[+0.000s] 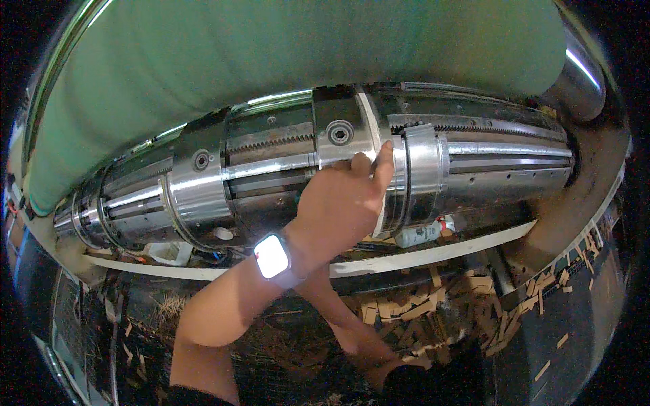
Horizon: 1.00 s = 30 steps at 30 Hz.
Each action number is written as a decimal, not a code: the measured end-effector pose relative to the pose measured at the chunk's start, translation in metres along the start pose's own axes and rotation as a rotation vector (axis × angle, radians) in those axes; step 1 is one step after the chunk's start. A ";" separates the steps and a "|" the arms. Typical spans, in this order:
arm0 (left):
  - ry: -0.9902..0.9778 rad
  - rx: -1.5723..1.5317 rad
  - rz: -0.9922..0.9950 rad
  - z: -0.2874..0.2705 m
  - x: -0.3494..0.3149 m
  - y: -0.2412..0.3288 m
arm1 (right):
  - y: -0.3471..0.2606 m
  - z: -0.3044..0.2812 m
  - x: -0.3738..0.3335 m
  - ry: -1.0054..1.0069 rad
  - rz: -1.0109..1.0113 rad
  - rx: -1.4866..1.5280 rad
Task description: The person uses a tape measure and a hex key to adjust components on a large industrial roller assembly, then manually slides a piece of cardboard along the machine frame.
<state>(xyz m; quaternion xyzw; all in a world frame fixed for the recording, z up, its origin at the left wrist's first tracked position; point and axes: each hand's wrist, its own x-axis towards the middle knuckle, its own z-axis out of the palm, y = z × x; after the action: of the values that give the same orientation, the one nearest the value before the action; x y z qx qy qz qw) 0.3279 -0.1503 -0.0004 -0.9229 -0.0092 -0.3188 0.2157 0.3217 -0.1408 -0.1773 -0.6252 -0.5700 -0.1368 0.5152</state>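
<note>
My left hand [342,203], with a lit smartwatch [272,257] at its wrist, lies on the steel cylinder shaft [271,166]. Its thumb stretches up and the finger beside it is bent, with a narrow pale strip [370,118] passing between them. That strip follows the edge of a wide steel collar [328,108] with a socket bolt. To the right is a second polished ring [424,159]. My right forearm [338,314] comes from the lower right and crosses under my left wrist, which hides the right hand and its fingers.
A large green roller [305,44] spans the far side. Toothed racks [271,143] run along the shaft. Below it, a pale bar [440,259] crosses, with a bottle [421,235] and white container [169,253] behind. Cardboard scraps [413,304] litter the near right.
</note>
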 end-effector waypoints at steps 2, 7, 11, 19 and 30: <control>0.022 0.004 0.013 0.004 0.001 0.001 | 0.010 0.006 -0.008 0.000 -0.011 -0.022; 0.040 0.000 0.014 0.009 -0.001 -0.002 | 0.024 0.021 -0.019 0.010 0.051 0.200; 0.005 -0.044 -0.040 -0.001 0.006 0.003 | 0.017 0.022 -0.026 0.039 0.067 0.112; -0.055 -0.339 -0.002 0.002 0.006 -0.019 | -0.008 0.029 -0.016 0.035 0.195 0.095; -0.315 -0.517 -0.014 -0.022 0.018 -0.028 | -0.027 0.010 0.005 0.040 0.358 0.106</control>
<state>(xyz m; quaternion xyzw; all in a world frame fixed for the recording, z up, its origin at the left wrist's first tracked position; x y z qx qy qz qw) 0.3253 -0.1361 0.0366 -0.9852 0.0325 -0.1650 -0.0327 0.2964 -0.1346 -0.1643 -0.6858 -0.4455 -0.0251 0.5750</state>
